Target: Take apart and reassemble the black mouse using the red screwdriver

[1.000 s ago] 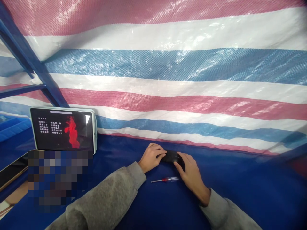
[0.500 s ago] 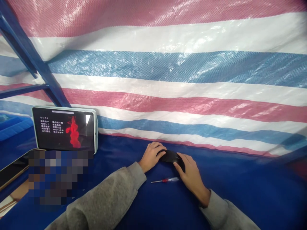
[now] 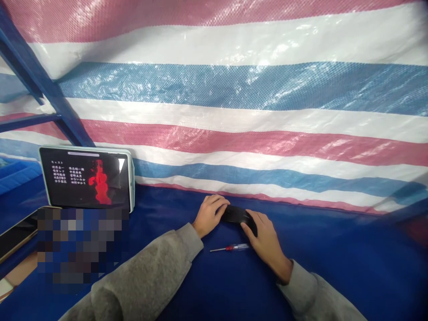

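A black, elongated object (image 3: 236,215) with a smooth, slightly curved top lies on the blue surface between my two hands; its exact kind I cannot make out. My left hand (image 3: 211,215) is closed round its left end, with the thumb along the near side. At the right end, my right hand (image 3: 264,234) grips it, fingers over the far side and thumb on the near side. Just in front of the object lies a small screwdriver (image 3: 230,247) with a clear and red handle, its thin shaft pointing left. No hand touches the screwdriver.
A tablet (image 3: 87,178) in a pale case stands at the left, showing text and a red figure. Nearer lies a phone (image 3: 20,232), beside a pixelated patch. Striped plastic sheeting (image 3: 234,84) hangs behind the blue table surface (image 3: 214,290). A blue metal frame (image 3: 50,89) rises at the left.
The view has shifted slightly, so the scene sits a little higher and further left. My left thumb has moved slightly on the black object. Both hands stay on it.
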### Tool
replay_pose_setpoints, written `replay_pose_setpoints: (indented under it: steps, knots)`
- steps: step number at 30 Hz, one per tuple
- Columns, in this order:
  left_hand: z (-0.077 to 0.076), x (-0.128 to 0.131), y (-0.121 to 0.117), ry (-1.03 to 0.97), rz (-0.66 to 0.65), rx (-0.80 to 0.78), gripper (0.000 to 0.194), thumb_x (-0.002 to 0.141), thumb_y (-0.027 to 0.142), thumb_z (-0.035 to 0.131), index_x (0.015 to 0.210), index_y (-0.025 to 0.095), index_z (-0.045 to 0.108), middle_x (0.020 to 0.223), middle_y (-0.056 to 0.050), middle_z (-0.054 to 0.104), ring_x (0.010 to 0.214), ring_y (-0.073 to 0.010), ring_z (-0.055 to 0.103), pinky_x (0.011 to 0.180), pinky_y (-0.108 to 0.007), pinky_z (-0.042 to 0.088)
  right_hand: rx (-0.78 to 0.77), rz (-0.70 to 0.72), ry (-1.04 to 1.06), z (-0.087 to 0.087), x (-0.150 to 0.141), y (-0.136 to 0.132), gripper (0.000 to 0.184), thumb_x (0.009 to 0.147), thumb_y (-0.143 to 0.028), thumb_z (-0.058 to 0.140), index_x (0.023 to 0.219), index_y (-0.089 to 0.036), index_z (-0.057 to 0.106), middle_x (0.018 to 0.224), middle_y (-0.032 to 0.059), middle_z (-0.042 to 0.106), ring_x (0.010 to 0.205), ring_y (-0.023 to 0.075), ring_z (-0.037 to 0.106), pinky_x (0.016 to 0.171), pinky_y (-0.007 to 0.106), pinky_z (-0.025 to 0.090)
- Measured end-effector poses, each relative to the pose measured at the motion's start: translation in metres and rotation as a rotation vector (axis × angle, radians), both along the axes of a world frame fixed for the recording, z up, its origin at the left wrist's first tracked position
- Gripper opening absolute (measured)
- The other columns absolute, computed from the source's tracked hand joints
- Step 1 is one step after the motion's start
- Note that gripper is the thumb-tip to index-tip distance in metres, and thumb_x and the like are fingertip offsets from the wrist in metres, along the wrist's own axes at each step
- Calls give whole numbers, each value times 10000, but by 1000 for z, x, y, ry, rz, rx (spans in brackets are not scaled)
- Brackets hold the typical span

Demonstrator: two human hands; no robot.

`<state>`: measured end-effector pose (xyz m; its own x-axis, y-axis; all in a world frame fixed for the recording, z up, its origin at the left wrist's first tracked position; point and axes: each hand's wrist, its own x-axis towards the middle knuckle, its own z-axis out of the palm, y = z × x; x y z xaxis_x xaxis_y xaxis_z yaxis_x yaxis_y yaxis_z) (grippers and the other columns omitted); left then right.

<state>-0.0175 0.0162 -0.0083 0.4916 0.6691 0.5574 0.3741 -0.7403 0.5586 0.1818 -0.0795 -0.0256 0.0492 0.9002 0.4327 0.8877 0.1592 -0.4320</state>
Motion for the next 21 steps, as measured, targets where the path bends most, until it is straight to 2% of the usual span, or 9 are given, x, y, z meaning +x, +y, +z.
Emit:
replay_pose_setpoints:
  steps: [7, 11, 16, 21]
  knots:
    - [0, 0, -1, 134, -146, 12, 247, 973, 164, 468, 1142, 235, 634, 1132, -44, 660, 1054, -188, 605, 922, -337, 447, -10, -1, -20, 0, 1, 0, 424, 937, -482, 474, 1240, -201, 571, 1183, 105, 653, 1105, 257, 575, 939, 433, 459]
    - [-1, -1, 0, 48, -87, 19, 210, 990, 201, 472, 1100, 223, 648, 1078, -47, 687, 1020, -192, 621, 921, -348, 439, 0, -3, -19, 0, 0, -1, 414, 938, -480, 472, 1235, -211, 577, 1178, 102, 657, 1104, 257, 579, 938, 442, 461]
    - [0, 0, 1, 115, -162, 26, 230, 1001, 183, 448, 1083, 227, 659, 1079, -36, 690, 989, -183, 623, 884, -334, 432, 0, 0, -18, -1, 0, 0, 418, 938, -474, 475, 1242, -202, 570, 1183, 106, 654, 1109, 260, 577, 945, 444, 458]
    - [2, 2, -1, 111, -135, 33, 192, 1003, 216, 479, 1071, 205, 658, 1047, -32, 691, 967, -181, 619, 878, -329, 420, -7, -5, -21, 0, 0, 0, 423, 938, -474, 475, 1241, -194, 569, 1183, 107, 652, 1110, 258, 573, 940, 434, 461]
